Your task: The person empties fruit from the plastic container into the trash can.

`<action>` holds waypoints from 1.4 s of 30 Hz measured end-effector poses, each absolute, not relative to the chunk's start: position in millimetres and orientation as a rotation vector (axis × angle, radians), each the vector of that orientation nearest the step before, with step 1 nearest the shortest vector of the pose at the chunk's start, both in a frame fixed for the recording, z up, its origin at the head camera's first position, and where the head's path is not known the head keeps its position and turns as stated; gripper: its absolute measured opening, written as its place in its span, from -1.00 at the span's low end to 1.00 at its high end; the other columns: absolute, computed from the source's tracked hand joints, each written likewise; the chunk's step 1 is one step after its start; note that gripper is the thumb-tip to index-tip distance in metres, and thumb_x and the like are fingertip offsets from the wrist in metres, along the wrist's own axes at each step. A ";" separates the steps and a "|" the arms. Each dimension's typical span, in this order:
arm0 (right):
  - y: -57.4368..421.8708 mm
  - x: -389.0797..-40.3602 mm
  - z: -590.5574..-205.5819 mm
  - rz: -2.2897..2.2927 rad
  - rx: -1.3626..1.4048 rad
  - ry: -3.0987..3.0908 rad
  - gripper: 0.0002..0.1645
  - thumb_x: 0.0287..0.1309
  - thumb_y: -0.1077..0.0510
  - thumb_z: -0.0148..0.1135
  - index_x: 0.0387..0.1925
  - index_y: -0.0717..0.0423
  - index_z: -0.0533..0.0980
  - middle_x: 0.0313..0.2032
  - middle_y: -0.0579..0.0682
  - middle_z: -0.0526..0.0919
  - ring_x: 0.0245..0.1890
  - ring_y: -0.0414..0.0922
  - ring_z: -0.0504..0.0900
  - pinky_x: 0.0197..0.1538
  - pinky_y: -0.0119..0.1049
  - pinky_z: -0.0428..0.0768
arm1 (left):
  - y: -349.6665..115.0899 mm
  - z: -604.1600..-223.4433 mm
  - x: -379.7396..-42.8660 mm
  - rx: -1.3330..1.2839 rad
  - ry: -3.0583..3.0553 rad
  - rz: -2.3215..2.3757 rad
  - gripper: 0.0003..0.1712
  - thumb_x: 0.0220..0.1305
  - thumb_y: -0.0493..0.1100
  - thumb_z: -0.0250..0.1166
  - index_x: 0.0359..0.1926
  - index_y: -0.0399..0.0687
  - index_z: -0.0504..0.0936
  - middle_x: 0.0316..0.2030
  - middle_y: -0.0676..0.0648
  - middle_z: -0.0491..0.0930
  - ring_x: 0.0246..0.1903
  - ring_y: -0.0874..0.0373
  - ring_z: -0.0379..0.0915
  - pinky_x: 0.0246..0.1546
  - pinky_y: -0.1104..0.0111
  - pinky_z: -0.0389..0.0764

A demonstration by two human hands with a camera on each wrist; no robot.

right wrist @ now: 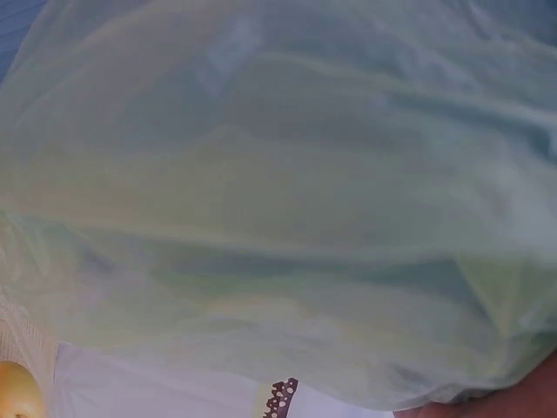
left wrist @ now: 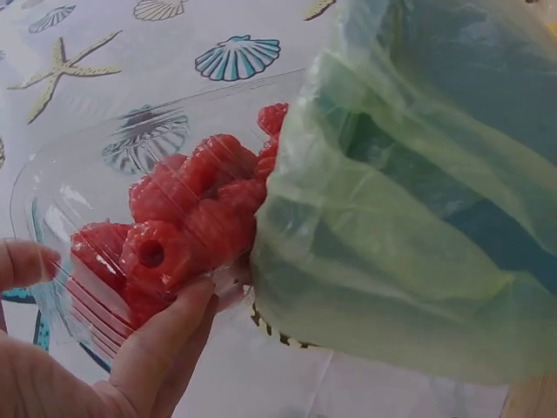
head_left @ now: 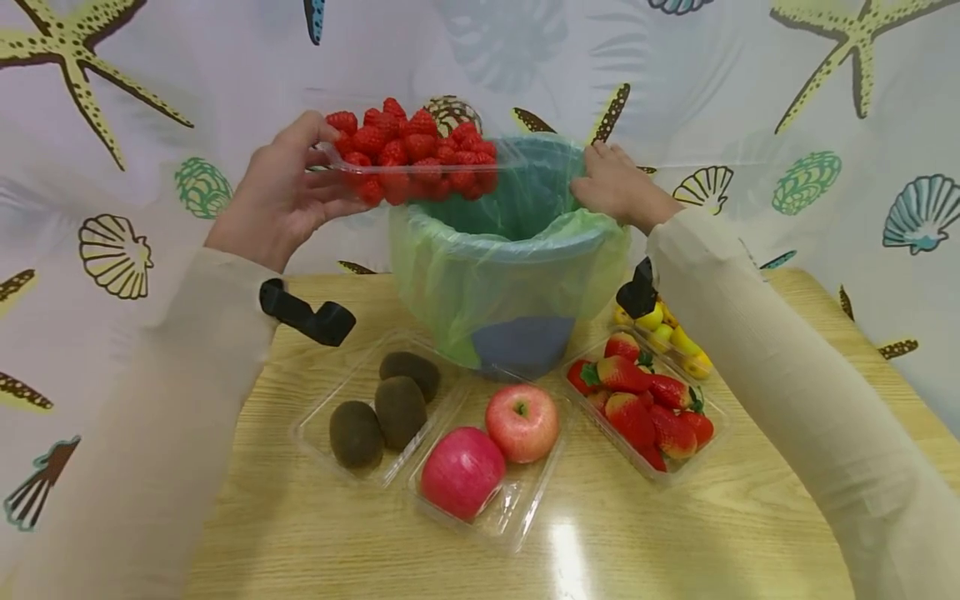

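Note:
In the head view my left hand [head_left: 300, 179] grips the left end of a clear plastic tray [head_left: 504, 155] full of red raspberries [head_left: 420, 150]. The tray is held up level by the left rim of a blue bin [head_left: 525, 343]. A thin green plastic bag [head_left: 442, 271] lines the bin and folds over its rim. My right hand [head_left: 618, 185] holds the bin's far right rim through the bag; part of its fingers is hidden. The left wrist view shows thumb and fingers on the tray's end, with the bag [left wrist: 392, 261] covering its other end.
On the wooden table [head_left: 637, 533] in front of the bin are clear trays with kiwis [head_left: 401, 412], two apples [head_left: 522, 422] and strawberries [head_left: 637, 400]. Small yellow fruits [head_left: 678, 337] lie behind the strawberries, partly hidden by the right arm. A seashell-patterned cloth [head_left: 247, 50] hangs behind.

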State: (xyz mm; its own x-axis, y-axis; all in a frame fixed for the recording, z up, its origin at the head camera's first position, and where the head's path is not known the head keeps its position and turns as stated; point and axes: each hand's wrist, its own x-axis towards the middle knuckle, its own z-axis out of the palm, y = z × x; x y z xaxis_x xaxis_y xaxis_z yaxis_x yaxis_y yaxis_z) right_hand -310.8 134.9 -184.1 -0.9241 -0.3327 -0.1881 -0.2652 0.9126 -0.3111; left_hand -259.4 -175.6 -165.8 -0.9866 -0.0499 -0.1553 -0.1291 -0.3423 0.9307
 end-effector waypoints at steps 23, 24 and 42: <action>135.3 -313.4 -182.1 -0.404 -0.437 2.884 -0.20 0.36 0.05 -0.45 0.43 0.36 -0.42 0.46 0.26 -0.46 0.48 0.14 -0.46 0.50 -0.05 -0.34 | -120.4 -147.2 -265.9 -0.308 2.342 1.961 -0.46 0.23 0.02 0.17 0.13 -0.13 0.28 0.00 -0.07 0.41 -0.29 0.08 0.56 -0.33 0.34 0.69; 135.2 -313.1 -182.7 -0.409 -0.435 2.882 -0.20 0.35 0.05 -0.45 0.43 0.36 -0.42 0.47 0.26 -0.46 0.48 0.14 -0.46 0.50 -0.05 -0.34 | -118.7 -146.7 -265.9 -0.307 2.366 1.924 -0.43 0.23 0.03 0.17 0.17 -0.12 0.26 0.05 -0.07 0.39 -0.24 0.07 0.57 -0.27 0.32 0.69; 136.4 -310.8 -187.3 -0.443 -0.422 2.887 -0.20 0.37 0.03 -0.43 0.44 0.33 -0.39 0.47 0.24 -0.44 0.49 0.12 -0.43 0.50 -0.06 -0.31 | -90.5 -148.5 -261.1 -0.078 2.830 1.356 -0.61 0.19 0.06 0.19 -0.58 0.00 0.25 -0.68 0.14 0.18 -0.65 0.23 0.19 -0.47 0.36 0.42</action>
